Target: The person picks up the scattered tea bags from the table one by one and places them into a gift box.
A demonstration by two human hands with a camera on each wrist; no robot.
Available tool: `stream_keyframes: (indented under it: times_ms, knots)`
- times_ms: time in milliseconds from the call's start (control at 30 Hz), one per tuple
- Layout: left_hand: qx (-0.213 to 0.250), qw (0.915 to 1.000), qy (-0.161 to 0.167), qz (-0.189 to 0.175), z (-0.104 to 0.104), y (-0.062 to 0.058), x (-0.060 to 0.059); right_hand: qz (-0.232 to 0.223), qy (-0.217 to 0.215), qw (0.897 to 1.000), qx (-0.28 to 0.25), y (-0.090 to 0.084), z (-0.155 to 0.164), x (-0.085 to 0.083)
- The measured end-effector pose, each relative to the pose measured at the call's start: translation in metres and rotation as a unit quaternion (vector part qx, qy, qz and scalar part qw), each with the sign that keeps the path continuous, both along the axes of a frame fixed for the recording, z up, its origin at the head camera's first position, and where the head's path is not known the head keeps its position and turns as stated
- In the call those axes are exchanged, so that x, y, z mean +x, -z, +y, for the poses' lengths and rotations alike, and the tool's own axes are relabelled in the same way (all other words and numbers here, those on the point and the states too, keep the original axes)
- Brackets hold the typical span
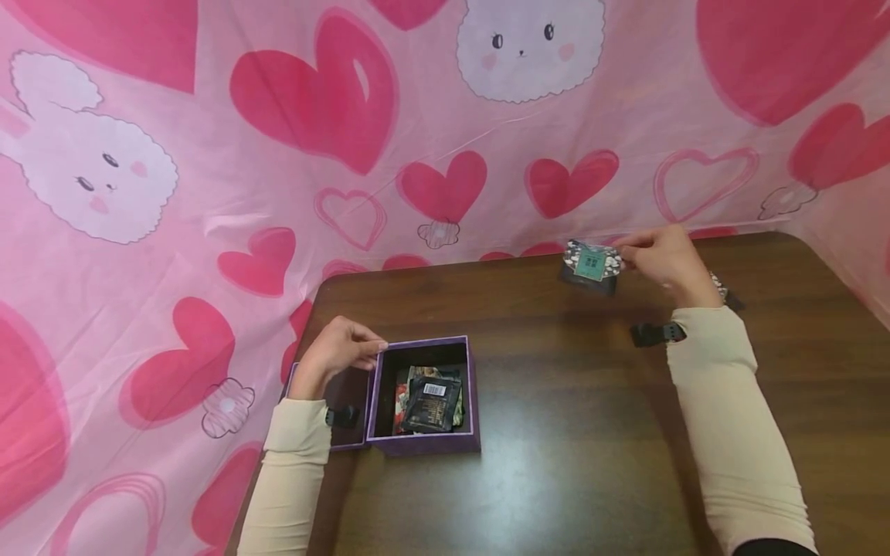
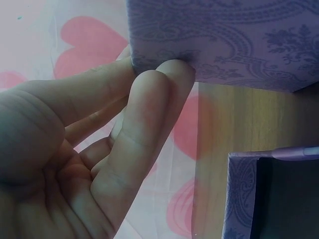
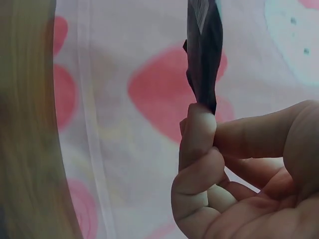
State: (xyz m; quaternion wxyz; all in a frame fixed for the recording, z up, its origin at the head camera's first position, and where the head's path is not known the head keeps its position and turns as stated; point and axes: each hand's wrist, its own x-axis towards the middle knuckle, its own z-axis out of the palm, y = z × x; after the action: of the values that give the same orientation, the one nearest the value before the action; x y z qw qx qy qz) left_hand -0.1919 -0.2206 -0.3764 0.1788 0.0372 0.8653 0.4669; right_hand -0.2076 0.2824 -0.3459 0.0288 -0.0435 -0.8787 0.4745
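A purple, paisley-patterned box (image 1: 424,395) sits open on the dark wood-grain tabletop (image 1: 570,463), near the person's edge and toward the left corner, with several glossy dark sachets (image 1: 433,401) lying loose inside it, one showing a white barcode label. The left hand (image 1: 337,355) rests at the box's left wall, fingers curled so the fingertips (image 2: 167,74) press against the patterned cardboard; it steadies the box and carries nothing. Just left of the box, under that hand, lies what appears to be its matching lid (image 1: 344,417), partly hidden by the cream sleeve. Well beyond the box, up and to the right toward the far edge of the tabletop, the right hand (image 1: 664,259) pinches a single flat packet (image 1: 591,262) by its right edge, between thumb and curled forefinger. The packet is thin, crinkled foil, dark with a teal square label and a pale floral border; its long axis runs roughly left to right, and it hangs just above the wood. It lies far from the box, and the right hand alone has it; the box stands down and left of that hand. Behind everything hangs a smooth pink sheet (image 1: 208,193) printed with red hearts and white bunnies.
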Motion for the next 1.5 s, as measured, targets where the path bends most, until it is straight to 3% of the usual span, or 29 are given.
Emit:
stream_keyframes:
  times_ms: [167,500,800,967,1167,1500]
  knots:
    - [0.002,1.0000,-0.001,0.002,0.001,0.000,0.000,0.008,-0.042,0.999,-0.002,-0.001,-0.027,0.003]
    - [0.002,1.0000,-0.001,0.006,0.002,0.002,0.002,-0.009,-0.121,0.990,-0.073,0.013,-0.102,0.012]
    - [-0.002,1.0000,0.001,0.008,0.002,0.000,0.003,-0.009,-0.214,0.971,-0.102,0.020,-0.186,0.017]
    - [0.000,1.0000,0.002,0.004,0.003,0.001,0.000,-0.011,-0.261,0.959,-0.114,0.015,-0.223,0.023]
    - [0.016,0.9997,0.012,0.012,0.002,0.002,-0.001,-0.005,-0.273,0.955,-0.116,0.007,-0.240,0.026]
    - [0.016,0.9998,0.009,0.011,0.002,0.002,0.000,-0.005,-0.274,0.956,-0.109,0.007,-0.240,0.024]
